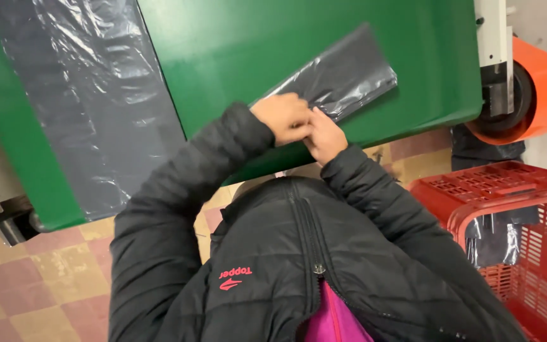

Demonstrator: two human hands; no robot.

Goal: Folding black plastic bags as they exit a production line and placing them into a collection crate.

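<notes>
My left hand and right hand meet at the near end of a folded dark grey plastic bag lying flat on the green surface; both grips are clamped on that end of the bag, fingers pinching it; a long sheet of grey plastic film lies left of the bag; right of it, an orange roll, with a red plastic crate on the floor near it

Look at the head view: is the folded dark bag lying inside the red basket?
No. The folded bag lies on the green table, with both hands at its near end; the basket stands apart.
</notes>
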